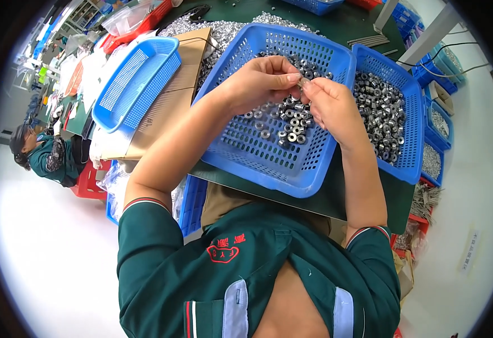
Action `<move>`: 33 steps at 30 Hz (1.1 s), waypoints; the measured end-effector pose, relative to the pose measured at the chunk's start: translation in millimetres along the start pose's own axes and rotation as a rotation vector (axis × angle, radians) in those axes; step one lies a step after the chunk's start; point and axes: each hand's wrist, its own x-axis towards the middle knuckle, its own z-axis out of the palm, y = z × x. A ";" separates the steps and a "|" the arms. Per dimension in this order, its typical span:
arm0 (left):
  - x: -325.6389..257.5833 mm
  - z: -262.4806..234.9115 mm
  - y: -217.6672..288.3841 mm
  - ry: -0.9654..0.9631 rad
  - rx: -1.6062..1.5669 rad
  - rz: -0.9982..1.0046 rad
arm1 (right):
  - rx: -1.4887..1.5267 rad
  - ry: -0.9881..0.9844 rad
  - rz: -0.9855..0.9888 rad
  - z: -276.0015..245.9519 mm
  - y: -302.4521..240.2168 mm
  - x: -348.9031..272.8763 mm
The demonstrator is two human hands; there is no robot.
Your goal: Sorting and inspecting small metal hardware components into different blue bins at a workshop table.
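Both hands meet over a large blue perforated basket (250,155) on the table. My left hand (264,83) is closed in a pinch, thumb against fingertips. Against it, my right hand (332,107) pinches too, its fingers curled. Between the fingertips shows a bit of a small shiny part (302,83), too small and covered to name. Below the hands, loose metal rings (294,125) with centre holes lie in the basket, partly hidden by the hands. A second blue basket (411,168) on the right holds many similar metal rings (379,107).
At the left, a shallow light-blue basket (145,84) rests on cardboard (165,115). Small shiny parts (224,31) are heaped on the green table behind. Metal rods (369,41) lie at the back right. A grey post (427,36) rises there. A seated person (46,152) is at far left.
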 end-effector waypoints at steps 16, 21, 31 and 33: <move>-11.8 13.5 -41.4 -0.494 1.862 -0.335 | -0.258 0.135 -0.360 -0.4 -17.1 -21.1; -3.5 1.4 -24.7 -0.445 1.430 -0.210 | -0.257 0.142 -0.364 -2.5 -18.4 -18.6; -1.6 -8.3 0.1 -0.059 -0.446 -0.205 | -0.323 0.142 -0.353 5.9 -7.1 -16.0; -1.3 -2.6 3.3 -0.069 -0.392 -0.153 | -0.376 0.162 -0.369 8.3 -3.8 -14.2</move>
